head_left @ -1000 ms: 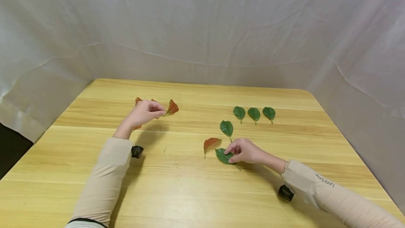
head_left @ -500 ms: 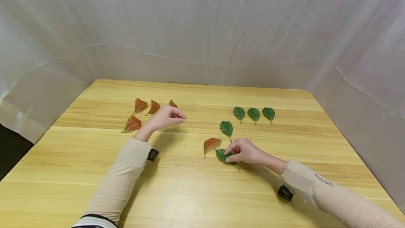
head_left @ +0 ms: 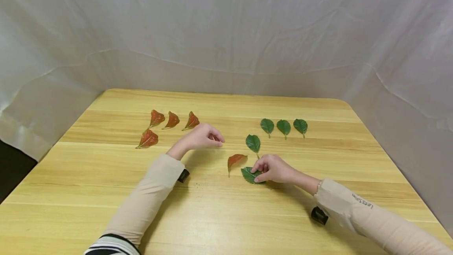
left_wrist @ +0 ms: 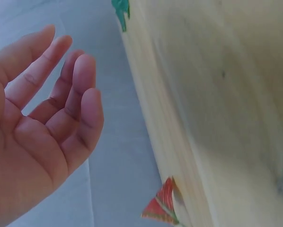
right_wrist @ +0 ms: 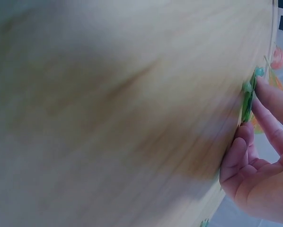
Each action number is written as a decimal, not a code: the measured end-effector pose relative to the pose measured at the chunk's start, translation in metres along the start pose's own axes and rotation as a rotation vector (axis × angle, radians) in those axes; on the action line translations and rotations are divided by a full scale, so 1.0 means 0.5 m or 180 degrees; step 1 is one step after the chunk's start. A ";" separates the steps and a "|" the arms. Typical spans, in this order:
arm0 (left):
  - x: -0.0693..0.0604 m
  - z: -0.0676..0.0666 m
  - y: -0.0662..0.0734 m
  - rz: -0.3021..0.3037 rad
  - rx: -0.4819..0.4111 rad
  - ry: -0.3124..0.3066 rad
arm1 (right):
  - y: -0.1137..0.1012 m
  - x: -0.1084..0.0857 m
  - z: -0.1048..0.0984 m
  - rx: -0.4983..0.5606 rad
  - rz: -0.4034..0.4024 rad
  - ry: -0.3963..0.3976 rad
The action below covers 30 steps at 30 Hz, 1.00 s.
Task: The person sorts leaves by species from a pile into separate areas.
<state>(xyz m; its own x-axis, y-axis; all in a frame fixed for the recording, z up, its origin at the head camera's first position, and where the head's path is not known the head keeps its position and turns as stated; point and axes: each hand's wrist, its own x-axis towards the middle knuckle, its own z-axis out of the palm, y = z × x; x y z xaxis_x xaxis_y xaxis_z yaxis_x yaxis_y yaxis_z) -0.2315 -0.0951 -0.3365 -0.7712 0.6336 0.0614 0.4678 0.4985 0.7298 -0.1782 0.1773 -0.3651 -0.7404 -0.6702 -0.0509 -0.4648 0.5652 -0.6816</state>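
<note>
In the head view my right hand (head_left: 277, 169) pinches a green leaf (head_left: 248, 174) at the table's middle; the right wrist view shows that leaf (right_wrist: 247, 101) between thumb and fingertips. My left hand (head_left: 201, 137) hovers over the table, left of a lone red leaf (head_left: 235, 161). Nothing is in its loosely bent fingers, as the left wrist view of the hand (left_wrist: 42, 127) confirms. Just above the right hand lies another green leaf (head_left: 253, 143), its stem end close to the fingers.
Three red leaves, one of them a red leaf (head_left: 191, 121) near the left hand, form a row at back left; a further red leaf (head_left: 147, 139) lies below. A row of green leaves (head_left: 284, 128) lies at back right. Pale curtains (head_left: 226, 42) surround the wooden table (head_left: 219, 223).
My left hand has let go of a red leaf at the back-left row and moved right, toward the lone red leaf. The right hand has stayed almost still on its green leaf.
</note>
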 end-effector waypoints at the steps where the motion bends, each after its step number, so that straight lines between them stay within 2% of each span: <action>1: 0.004 0.004 0.001 -0.0014 0.0001 -0.0059 | 0.000 0.000 0.000 -0.0003 0.0019 -0.0002; 7: 0.020 0.024 0.004 0.0015 0.0002 -0.0383 | 0.004 0.000 0.002 -0.0010 0.0037 0.0023; 16: 0.037 0.039 0.011 0.0124 0.0023 -0.0676 | 0.004 -0.001 0.002 -0.0048 0.0036 0.0045; 25: 0.055 0.055 0.012 0.0231 0.0020 -0.0887 | 0.006 -0.002 0.002 -0.0047 -0.0040 0.0100; 30: 0.062 0.059 0.013 0.0157 -0.0035 -0.0988 | 0.005 -0.004 0.000 0.0013 -0.0015 0.0085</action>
<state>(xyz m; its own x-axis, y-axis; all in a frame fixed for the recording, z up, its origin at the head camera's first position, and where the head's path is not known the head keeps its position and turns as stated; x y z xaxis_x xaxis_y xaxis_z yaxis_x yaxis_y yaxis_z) -0.2397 -0.0548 -0.3499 -0.5782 0.8081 -0.1126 0.4953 0.4573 0.7386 -0.1777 0.1799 -0.3668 -0.7510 -0.6597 -0.0282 -0.4663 0.5602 -0.6847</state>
